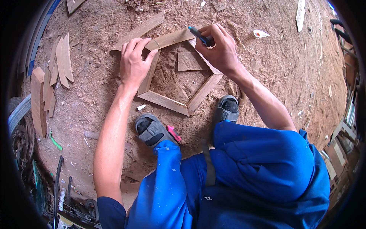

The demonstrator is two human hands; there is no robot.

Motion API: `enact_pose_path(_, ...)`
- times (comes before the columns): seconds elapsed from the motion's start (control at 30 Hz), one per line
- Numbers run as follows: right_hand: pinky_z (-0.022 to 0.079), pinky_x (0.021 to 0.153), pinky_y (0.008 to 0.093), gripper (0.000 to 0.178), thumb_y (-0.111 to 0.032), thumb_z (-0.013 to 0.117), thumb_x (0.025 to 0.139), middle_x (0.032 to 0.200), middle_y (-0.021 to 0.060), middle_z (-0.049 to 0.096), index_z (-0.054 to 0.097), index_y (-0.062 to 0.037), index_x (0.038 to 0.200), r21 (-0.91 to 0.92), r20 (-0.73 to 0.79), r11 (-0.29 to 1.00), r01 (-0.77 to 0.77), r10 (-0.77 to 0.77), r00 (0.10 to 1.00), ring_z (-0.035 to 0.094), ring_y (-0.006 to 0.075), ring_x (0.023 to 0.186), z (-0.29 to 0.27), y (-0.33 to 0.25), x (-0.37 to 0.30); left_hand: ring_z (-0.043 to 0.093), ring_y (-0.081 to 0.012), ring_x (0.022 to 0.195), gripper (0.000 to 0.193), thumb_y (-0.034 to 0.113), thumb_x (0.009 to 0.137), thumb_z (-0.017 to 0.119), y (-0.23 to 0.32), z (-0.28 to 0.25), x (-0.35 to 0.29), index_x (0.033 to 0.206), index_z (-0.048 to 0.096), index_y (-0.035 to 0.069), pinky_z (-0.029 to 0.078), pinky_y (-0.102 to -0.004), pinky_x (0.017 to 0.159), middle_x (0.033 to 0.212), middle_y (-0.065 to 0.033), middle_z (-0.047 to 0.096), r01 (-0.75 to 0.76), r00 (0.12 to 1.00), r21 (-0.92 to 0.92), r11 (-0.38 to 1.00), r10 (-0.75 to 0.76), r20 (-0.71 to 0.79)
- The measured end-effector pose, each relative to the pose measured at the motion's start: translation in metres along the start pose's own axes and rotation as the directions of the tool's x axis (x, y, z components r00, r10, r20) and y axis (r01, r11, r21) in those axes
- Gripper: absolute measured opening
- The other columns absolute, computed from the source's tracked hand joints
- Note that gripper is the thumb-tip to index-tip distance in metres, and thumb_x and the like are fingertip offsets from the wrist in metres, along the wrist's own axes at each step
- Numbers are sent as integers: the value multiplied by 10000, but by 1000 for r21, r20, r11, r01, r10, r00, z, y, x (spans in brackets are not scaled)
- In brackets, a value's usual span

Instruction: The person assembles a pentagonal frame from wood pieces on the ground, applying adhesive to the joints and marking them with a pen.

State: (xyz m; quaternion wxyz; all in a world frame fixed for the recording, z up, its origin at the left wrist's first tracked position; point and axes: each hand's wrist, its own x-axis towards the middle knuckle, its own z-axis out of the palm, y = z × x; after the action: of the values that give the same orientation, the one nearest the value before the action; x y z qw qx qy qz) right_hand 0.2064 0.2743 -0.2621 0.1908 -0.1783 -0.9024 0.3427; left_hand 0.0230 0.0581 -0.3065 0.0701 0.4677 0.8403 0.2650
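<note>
Several wooden strips lie end to end on the dusty ground as a many-sided frame [162, 102]. Across its far side runs a wooden strip [173, 39] with a thin dark line near its left end. My left hand [134, 63] grips that end between thumb and fingers. In my right hand [219, 47] is a dark marker [202, 37] with a blue tip, held over the strip's right end. Whether the tip touches the wood I cannot tell. A short flat board [192, 61] lies inside the frame, and a longer loose strip [143, 29] sits just beyond my left hand.
Loose wood offcuts [63, 61] and a thick board [38, 101] lie at left. A white glue bottle [261, 34] rests at far right. My sandalled feet flank a pink tool [174, 133] near the frame. Scrap wood [339, 160] lines the right edge.
</note>
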Motion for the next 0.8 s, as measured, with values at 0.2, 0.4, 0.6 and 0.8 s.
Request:
enact_pose_path(0.2, 574, 707, 429, 215, -62, 757, 849, 943, 146, 633, 575, -13, 951, 14, 6, 1000, -19, 19, 1000, 668, 303, 806, 1, -3, 1, 643, -266, 1090, 440, 307, 880, 845, -2, 1, -1, 1251, 721, 104, 550, -404, 948, 1178, -78, 685, -2, 1000, 13, 1000, 2, -3)
enact_pose_path(0.4, 572, 711, 436, 217, -73, 754, 843, 946, 148, 627, 569, -18, 941, 3, -2, 1000, -22, 22, 1000, 663, 319, 815, 2, -2, 0, 642, -257, 1098, 455, 345, 887, 838, -1, 0, 0, 1257, 722, 107, 556, -394, 952, 1184, -74, 685, 1, 1000, 31, 1000, -1, 11)
enact_pose_path(0.6, 566, 675, 391, 215, -76, 767, 847, 945, 117, 631, 581, -15, 936, -34, 17, 999, -9, 10, 1000, 667, 261, 768, 2, 1, 1, 641, -256, 1101, 457, 349, 887, 838, -2, 0, 0, 1260, 723, 113, 557, -397, 953, 1187, -69, 685, 8, 1000, 24, 1000, -8, 20)
enact_pose_path(0.8, 550, 685, 429, 210, -88, 758, 854, 939, 130, 595, 569, -31, 925, 20, 41, 999, -42, 41, 998, 643, 307, 790, 3, -11, -3, 642, -266, 1100, 440, 328, 880, 844, -1, 0, 0, 1246, 728, 114, 552, -407, 952, 1183, -73, 687, 0, 1000, 9, 1000, 0, 1)
